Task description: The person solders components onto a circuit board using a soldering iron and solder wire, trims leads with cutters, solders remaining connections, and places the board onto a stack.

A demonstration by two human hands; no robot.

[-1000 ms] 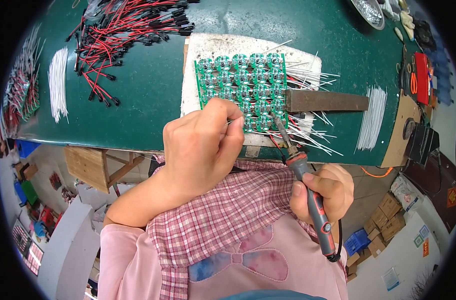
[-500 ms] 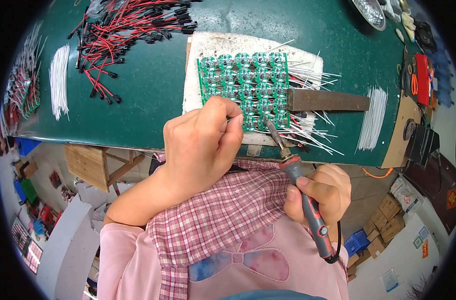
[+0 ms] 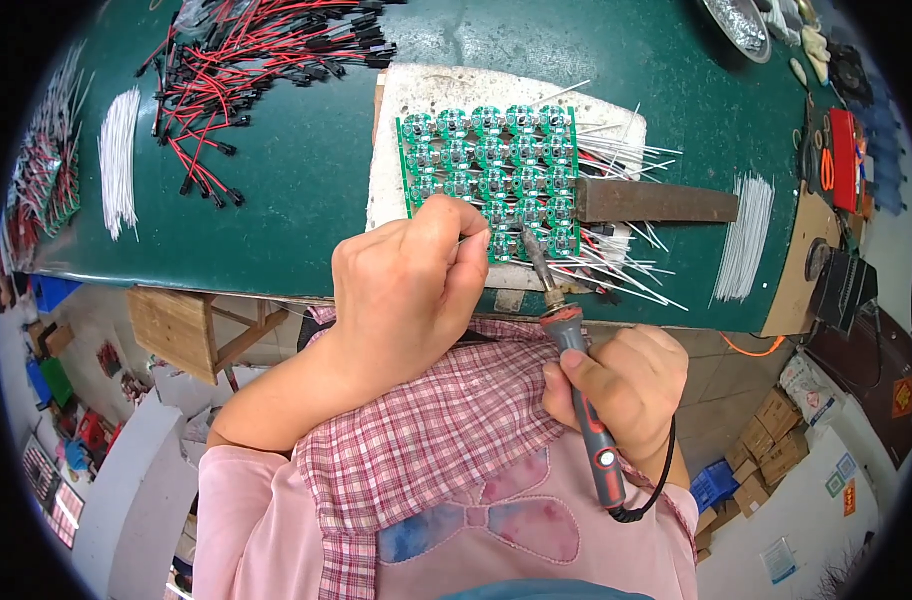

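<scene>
A soldering iron (image 3: 588, 400) with a grey and red handle is gripped in my right hand (image 3: 631, 390), fingers wrapped round it. Its tip touches or hovers just over the lower rows of a green panel of small circuit boards (image 3: 491, 182); contact is hard to tell. At the panel's lower left, my left hand (image 3: 406, 280) is closed in a pinch. Between its fingertips a thin strand shows that looks like solder wire (image 3: 463, 240), mostly hidden by the fingers. The panel lies on a white, stained board (image 3: 384, 190), with white, red and black wires sticking out on its right.
A flat metal bar (image 3: 661, 201) rests against the panel's right edge. White wire bundles lie at right (image 3: 744, 240) and left (image 3: 119, 165). Red and black connector leads (image 3: 266, 60) are heaped at the far left of the green table (image 3: 296, 220). A metal bowl (image 3: 741, 25) stands far right.
The soldering iron and my right hand have shifted slightly left, the tip now a little higher on the panel. My left hand has barely moved and keeps its pinch.
</scene>
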